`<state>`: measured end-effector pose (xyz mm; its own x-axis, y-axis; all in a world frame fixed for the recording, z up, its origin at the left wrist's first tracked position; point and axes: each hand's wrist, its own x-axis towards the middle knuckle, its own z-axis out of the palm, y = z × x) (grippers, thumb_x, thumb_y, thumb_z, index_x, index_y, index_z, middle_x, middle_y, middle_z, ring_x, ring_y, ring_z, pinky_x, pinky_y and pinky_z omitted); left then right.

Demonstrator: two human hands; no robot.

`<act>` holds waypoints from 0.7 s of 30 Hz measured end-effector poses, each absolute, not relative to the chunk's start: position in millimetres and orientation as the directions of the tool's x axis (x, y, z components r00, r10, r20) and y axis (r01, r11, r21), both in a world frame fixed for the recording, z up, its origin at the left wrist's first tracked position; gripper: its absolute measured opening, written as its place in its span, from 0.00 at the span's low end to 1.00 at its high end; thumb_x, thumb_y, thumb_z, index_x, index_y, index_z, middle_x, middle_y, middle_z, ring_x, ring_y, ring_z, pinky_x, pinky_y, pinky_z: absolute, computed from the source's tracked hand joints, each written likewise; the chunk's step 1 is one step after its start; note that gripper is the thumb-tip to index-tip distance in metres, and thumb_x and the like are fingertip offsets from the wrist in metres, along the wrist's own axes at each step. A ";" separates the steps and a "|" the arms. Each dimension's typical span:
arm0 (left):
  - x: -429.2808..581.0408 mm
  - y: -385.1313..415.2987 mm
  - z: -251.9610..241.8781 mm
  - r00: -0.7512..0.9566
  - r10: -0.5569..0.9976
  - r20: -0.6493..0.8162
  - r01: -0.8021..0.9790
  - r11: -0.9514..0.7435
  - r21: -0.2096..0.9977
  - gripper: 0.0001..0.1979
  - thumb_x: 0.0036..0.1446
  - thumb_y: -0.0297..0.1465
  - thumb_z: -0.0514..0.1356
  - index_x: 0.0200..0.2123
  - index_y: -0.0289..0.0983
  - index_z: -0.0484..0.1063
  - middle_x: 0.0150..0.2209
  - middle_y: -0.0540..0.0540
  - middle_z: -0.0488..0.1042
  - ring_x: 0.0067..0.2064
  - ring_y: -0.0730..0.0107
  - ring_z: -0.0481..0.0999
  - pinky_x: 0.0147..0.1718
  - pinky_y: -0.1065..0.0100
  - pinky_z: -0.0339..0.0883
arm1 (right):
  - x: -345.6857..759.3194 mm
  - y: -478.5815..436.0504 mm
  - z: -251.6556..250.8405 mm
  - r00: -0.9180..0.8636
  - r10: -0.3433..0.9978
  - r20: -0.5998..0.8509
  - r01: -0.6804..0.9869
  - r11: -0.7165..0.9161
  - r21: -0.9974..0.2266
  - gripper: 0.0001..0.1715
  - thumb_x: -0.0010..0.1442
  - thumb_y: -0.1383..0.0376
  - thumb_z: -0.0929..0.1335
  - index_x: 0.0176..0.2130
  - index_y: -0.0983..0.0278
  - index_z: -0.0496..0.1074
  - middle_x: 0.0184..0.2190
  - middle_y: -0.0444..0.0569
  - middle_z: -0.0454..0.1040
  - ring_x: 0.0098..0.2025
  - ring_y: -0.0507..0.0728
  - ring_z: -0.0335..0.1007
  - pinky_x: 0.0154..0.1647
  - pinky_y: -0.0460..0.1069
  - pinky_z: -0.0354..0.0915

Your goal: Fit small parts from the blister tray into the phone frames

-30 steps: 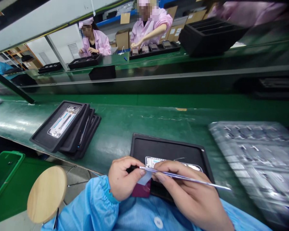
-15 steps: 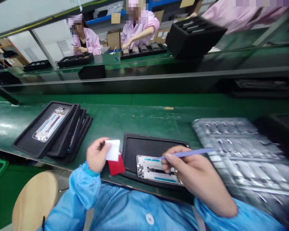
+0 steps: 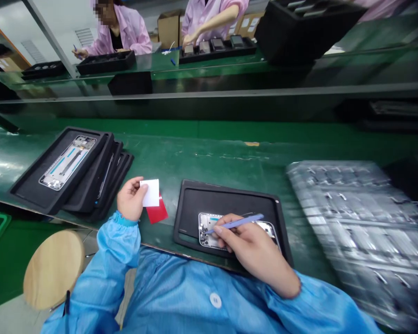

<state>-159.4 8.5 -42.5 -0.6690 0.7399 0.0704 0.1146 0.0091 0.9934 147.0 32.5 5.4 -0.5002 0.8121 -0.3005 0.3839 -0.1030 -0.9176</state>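
Observation:
My left hand (image 3: pixel 130 199) pinches a small white square sheet (image 3: pixel 150 193) between thumb and fingers. A glossy red piece (image 3: pixel 157 211) hangs just below the sheet, partly covered by it. My right hand (image 3: pixel 245 236) grips a slim lilac stick-shaped tool (image 3: pixel 244 221) like a pen. Its narrow tip points at the left end of a silver phone frame (image 3: pixel 205 241), whether touching I cannot tell. The frame has blue strips and lies in a black foam tray (image 3: pixel 195 197); my right hand hides its middle.
Stacked black trays (image 3: pixel 24 185) stand at left, the top one bearing another phone frame (image 3: pixel 68 162). Clear plastic blister trays (image 3: pixel 351 208) lie at right, blurred. A wooden stool (image 3: pixel 54 269) is lower left. Across the bench, co-workers in pink sit behind more black trays (image 3: pixel 106 62).
My right hand has moved left along the phone frame, bringing the tool's tip to its left end. My left hand has shifted left, away from the tray, with the white sheet and red piece.

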 end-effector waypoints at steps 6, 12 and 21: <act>-158.4 8.5 -41.4 -0.663 0.743 0.087 0.130 0.000 0.991 0.21 0.48 0.39 0.69 0.44 0.34 0.77 0.34 0.47 0.76 0.34 0.71 0.74 0.34 0.71 0.70 | 143.8 31.6 8.1 -0.492 0.829 -0.264 0.442 -0.024 -0.897 0.18 0.65 0.52 0.65 0.34 0.63 0.73 0.25 0.45 0.76 0.26 0.54 0.71 0.25 0.48 0.63; -156.6 6.8 -41.0 -0.655 0.749 0.096 0.131 -0.012 0.991 0.21 0.48 0.40 0.69 0.43 0.34 0.77 0.34 0.46 0.76 0.34 0.71 0.74 0.34 0.71 0.70 | 143.2 30.0 6.5 -0.511 0.842 -0.175 0.481 0.110 -0.870 0.17 0.66 0.53 0.64 0.34 0.62 0.73 0.26 0.45 0.76 0.29 0.55 0.74 0.28 0.48 0.66; -155.4 5.0 -41.0 -0.647 0.757 0.091 0.133 -0.005 0.991 0.21 0.48 0.40 0.70 0.43 0.34 0.76 0.34 0.46 0.77 0.35 0.70 0.75 0.35 0.70 0.71 | 148.2 17.5 4.2 -0.549 0.832 0.077 0.500 0.401 -0.768 0.12 0.66 0.58 0.65 0.37 0.60 0.75 0.34 0.46 0.80 0.37 0.56 0.77 0.41 0.50 0.70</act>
<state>-155.4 5.0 -41.0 -0.6474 0.7567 0.0910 0.1329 -0.0054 0.9911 148.2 17.5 4.2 -0.5492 0.8322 0.0767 0.4999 0.4006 -0.7679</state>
